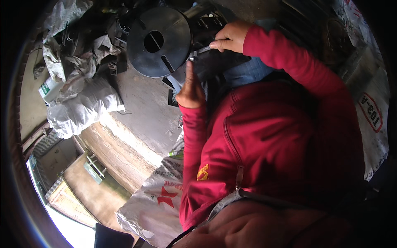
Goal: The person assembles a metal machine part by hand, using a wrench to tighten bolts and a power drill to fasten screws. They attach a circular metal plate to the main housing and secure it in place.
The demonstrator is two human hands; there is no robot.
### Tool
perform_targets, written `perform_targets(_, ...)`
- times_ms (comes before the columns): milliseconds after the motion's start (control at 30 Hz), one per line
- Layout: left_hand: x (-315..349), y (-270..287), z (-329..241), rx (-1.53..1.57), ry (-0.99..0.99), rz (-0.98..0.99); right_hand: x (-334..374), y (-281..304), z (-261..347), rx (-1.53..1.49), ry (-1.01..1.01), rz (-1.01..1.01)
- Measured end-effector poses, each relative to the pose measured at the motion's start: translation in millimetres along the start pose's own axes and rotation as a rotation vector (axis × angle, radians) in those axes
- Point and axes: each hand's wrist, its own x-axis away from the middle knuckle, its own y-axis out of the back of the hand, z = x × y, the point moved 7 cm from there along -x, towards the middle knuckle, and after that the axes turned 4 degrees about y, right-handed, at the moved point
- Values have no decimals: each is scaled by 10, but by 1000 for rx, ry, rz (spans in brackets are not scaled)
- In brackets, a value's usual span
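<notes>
A large dark round disc with a central hole and narrow slots lies in front of me. My right hand is closed round the handle of a slim metal tool that looks like a wrench. Its head reaches the disc's right edge. My left hand is at the disc's lower right edge, one finger stretched up to the tool's head and the others curled. Anything pinched beneath that fingertip is hidden.
White sacks and a whitish jug lie left of the disc on the grey floor. Dark metal parts stand behind it. A printed sack rests by my left arm; another sack is at far right.
</notes>
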Motion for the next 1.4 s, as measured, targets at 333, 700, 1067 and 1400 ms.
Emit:
perform_targets(333,-34,-76,92,72,142,-2,24,-25,49,42,-20,78)
perform_targets(700,-57,-56,44,-67,119,104,57,-30,22,60,-73,111)
perform_targets(1067,-23,-73,97,214,59,-108,-7,-41,63,61,-68,133)
perform_targets(1400,-65,130,-83,14,93,-13,0,-62,-22,110,-74,153)
